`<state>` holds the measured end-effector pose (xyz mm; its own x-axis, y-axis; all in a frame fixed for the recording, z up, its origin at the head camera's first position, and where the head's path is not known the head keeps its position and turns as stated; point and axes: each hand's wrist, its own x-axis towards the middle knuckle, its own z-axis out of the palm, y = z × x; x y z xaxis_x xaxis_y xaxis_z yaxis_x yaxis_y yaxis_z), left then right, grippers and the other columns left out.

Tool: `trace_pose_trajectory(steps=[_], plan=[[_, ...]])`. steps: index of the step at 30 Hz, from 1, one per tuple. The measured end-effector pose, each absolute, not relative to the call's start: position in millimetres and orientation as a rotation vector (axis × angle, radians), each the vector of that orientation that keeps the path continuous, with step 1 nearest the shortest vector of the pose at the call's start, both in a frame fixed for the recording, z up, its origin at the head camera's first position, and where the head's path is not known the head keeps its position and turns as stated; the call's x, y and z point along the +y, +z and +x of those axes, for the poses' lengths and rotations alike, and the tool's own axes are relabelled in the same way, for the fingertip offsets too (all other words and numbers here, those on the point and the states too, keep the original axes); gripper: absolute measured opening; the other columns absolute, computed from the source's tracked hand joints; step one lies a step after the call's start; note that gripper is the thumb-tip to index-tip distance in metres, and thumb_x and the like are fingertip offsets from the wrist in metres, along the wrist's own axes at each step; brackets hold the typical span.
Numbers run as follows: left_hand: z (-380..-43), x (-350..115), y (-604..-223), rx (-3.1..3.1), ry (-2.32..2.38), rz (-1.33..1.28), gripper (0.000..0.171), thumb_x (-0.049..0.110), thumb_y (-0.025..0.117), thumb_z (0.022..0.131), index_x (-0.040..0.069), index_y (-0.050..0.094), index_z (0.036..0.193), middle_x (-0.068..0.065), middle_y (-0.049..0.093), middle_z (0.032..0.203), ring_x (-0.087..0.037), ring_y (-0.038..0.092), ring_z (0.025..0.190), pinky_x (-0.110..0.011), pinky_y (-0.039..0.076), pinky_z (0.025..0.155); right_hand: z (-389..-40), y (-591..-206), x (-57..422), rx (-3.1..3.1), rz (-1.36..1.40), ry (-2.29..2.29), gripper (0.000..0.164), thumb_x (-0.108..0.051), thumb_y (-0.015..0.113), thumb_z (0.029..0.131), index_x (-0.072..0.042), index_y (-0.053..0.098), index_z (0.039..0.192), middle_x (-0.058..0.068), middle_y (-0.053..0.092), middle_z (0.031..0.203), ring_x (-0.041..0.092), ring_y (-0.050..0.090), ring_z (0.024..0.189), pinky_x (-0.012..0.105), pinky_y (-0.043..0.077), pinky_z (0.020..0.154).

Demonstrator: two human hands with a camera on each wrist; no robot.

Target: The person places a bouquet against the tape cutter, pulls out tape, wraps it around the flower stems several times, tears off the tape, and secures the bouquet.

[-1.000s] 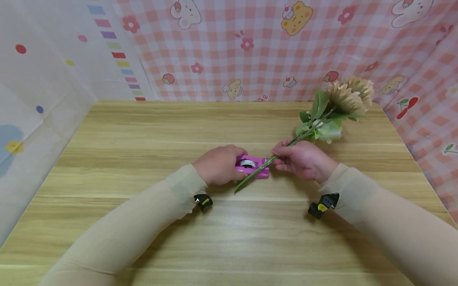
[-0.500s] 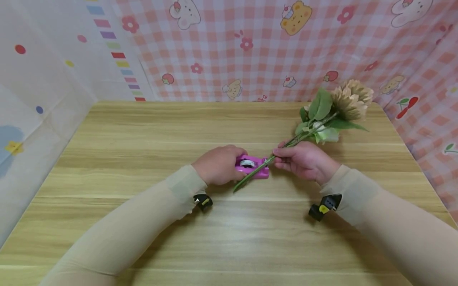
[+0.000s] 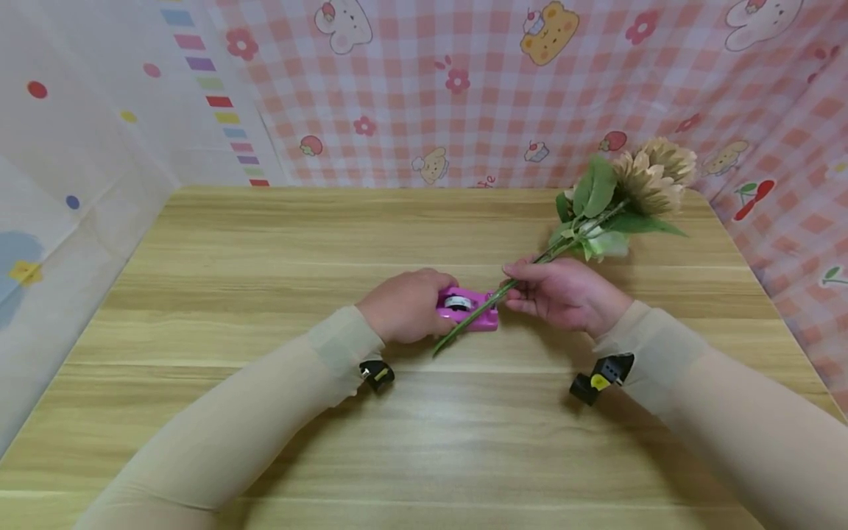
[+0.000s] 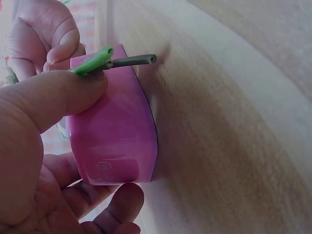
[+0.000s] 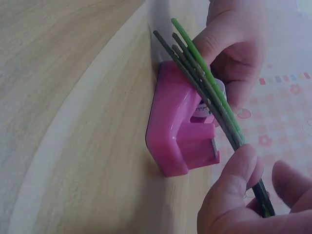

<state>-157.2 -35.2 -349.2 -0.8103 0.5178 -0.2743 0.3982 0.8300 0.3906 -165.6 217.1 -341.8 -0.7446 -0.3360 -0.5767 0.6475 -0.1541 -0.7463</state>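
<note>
My left hand [image 3: 405, 305] grips the back end of a pink tape dispenser [image 3: 489, 322] on the table, thumb on the near side in the left wrist view. A white-labelled tape roll [image 3: 458, 302] sits inside it. My right hand [image 3: 570, 296] pinches a bunch of artificial flowers [image 3: 652, 180] by its green stems [image 5: 207, 90], between thumb and fingers. Beige blooms and green leaves lean to the far right. The stems slant across the dispenser, near its toothed cutting edge [image 5: 213, 147], with their cut ends by my left thumb. Whether tape sticks to them, I cannot tell.
The wood-grain table [image 3: 298, 243] spreads around both hands. A pink checked cloth [image 3: 397, 88] with cartoon prints hangs behind it, and a white dotted cloth [image 3: 86, 147] hangs at the left. Black wrist cameras [image 3: 377, 374] sit below both hands.
My right hand has turned slightly, and the flower heads have swung a little, ending slightly farther up and right. The left hand and the tape dispenser have stayed in place.
</note>
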Motion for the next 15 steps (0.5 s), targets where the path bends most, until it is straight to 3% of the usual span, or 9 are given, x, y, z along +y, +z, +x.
trace_pose_trajectory(steps=[6, 15], plan=[[-156.1, -34.9, -349.4, 2.636, 0.455, 0.666, 0.057, 0.043, 0.076, 0.093, 0.022, 0.061, 0.144, 0.002, 0.064, 0.126, -0.018, 0.060, 0.105, -0.038, 0.052, 0.100, -166.2, -340.3, 212.2, 1.497, 0.407, -1.952, 0.025, -0.010, 0.062, 0.106, -0.012, 0.061, 0.081, 0.003, 0.069, 0.084, 0.014, 0.067, 0.075, 0.026, 0.062, 0.077], [-156.9, -34.2, -350.3, 2.635, 0.449, 0.656, 0.056, 0.043, 0.076, 0.094, 0.023, 0.061, 0.143, 0.002, 0.064, 0.124, -0.018, 0.060, 0.105, -0.037, 0.052, 0.099, -166.4, -337.8, 209.6, 1.535, 0.326, -1.918, 0.034, 0.001, 0.054, 0.105, -0.014, 0.051, 0.075, 0.003, 0.065, 0.075, 0.013, 0.066, 0.068, 0.026, 0.061, 0.073]])
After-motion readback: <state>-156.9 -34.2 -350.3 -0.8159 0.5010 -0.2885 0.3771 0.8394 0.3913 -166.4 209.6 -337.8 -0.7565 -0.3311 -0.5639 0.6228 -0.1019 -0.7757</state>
